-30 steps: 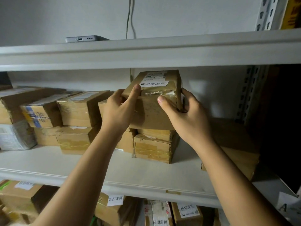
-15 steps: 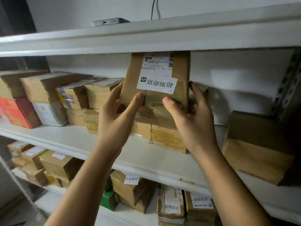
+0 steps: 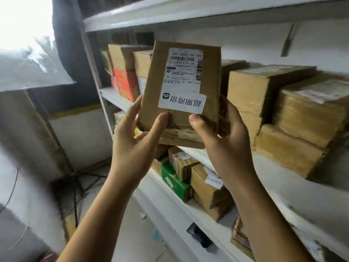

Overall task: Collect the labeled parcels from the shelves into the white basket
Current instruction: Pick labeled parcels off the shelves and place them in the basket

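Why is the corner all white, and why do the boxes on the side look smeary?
In the head view, the bright patch at top left is washed out by glare; also in the head view, the stacked boxes on the right look smeared by blur, while the parcel between the left hand and right hand is sharpest.

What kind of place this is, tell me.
Probably a delivery storeroom or pickup depot: white metal shelves packed with taped cardboard boxes, and the parcel up front carries a barcoded shipping label.
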